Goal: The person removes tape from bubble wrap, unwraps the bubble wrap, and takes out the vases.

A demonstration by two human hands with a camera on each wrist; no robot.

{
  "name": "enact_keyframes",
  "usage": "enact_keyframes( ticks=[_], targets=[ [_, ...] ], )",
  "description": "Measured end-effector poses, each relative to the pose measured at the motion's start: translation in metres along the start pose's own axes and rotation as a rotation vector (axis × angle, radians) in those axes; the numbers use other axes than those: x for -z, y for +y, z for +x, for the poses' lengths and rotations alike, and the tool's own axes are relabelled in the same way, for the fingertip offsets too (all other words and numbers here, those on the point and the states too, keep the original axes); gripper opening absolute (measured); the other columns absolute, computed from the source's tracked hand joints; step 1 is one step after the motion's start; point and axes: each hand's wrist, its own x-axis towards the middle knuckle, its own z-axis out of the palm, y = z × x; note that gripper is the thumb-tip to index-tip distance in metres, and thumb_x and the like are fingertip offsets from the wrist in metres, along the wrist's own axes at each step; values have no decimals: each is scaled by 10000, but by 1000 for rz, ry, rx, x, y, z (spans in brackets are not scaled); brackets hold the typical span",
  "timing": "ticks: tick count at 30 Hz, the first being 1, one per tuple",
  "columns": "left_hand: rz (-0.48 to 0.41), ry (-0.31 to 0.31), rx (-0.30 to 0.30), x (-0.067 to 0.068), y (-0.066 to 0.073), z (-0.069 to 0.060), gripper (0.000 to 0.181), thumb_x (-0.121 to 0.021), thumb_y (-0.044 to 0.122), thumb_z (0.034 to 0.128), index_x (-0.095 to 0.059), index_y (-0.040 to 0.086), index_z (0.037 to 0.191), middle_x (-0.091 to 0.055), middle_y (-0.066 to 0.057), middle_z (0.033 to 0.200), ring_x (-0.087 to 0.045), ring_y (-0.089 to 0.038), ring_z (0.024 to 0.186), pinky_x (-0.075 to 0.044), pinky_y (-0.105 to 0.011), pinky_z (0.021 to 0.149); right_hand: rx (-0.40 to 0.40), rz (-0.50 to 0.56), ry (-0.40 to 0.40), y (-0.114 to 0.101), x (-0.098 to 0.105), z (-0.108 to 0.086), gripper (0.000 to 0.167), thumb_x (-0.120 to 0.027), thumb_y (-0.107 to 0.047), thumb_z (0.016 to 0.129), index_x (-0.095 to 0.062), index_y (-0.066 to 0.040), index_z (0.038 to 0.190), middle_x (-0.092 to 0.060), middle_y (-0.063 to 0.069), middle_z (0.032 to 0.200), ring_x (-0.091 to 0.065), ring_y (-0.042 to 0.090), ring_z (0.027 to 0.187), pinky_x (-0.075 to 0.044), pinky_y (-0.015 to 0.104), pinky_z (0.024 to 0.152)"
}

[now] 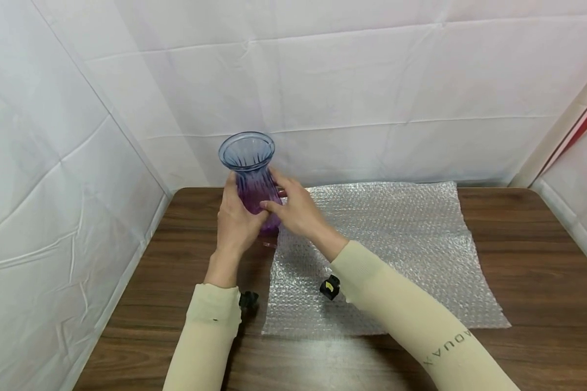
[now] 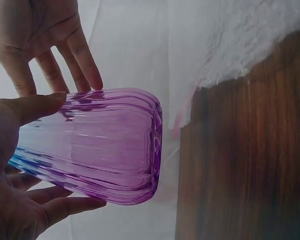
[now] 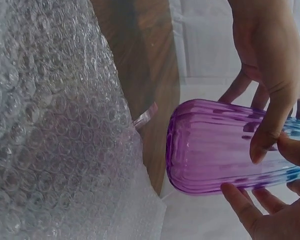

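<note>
A ribbed glass vase fades from a blue flared rim to a purple base, its mouth facing up. My left hand grips its left side, thumb across the near face. On the opposite side my right hand holds it, thumb also on the near face. In the left wrist view, the purple vase base appears raised off the table. The right wrist view shows the vase with fingers of both hands around its body. Bubble wrap lies flat to the right of the vase.
The bubble wrap covers the middle of the brown wooden table. A small shiny strip sticks out at its left edge. White cloth hangs behind the table and along its left side. Black wrist cameras sit below the cuffs.
</note>
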Motion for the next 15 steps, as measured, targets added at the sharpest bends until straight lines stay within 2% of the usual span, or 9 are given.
enact_keyframes(
  ticks=[6,10,15],
  targets=[
    [-7,-6,26,0,-8,3,1025,-891,235,792,-274,72,1594,-463,-216,1549,-573,-487,1305,-479,-598,1098,40,-23,-39,3,-1,8,802,-729,-257,988,-282,-219,1652,-500,110,1580,-662,338,1226,-538,475,1061],
    [-4,-14,47,0,-13,4,1017,-883,247,803,-270,67,1595,-448,-212,1560,-563,-475,1322,-473,-585,1111,35,-59,-57,4,-2,12,781,-716,-275,997,-292,-216,1650,-486,84,1600,-678,315,1186,-532,457,1059],
    [-2,-8,57,1,-17,5,1014,-882,270,811,-274,52,1593,-441,-215,1564,-555,-463,1336,-470,-581,1117,50,-53,-85,2,-5,15,746,-662,-244,1026,-266,-184,1656,-427,87,1640,-538,306,1399,-422,454,1192]
  ],
)
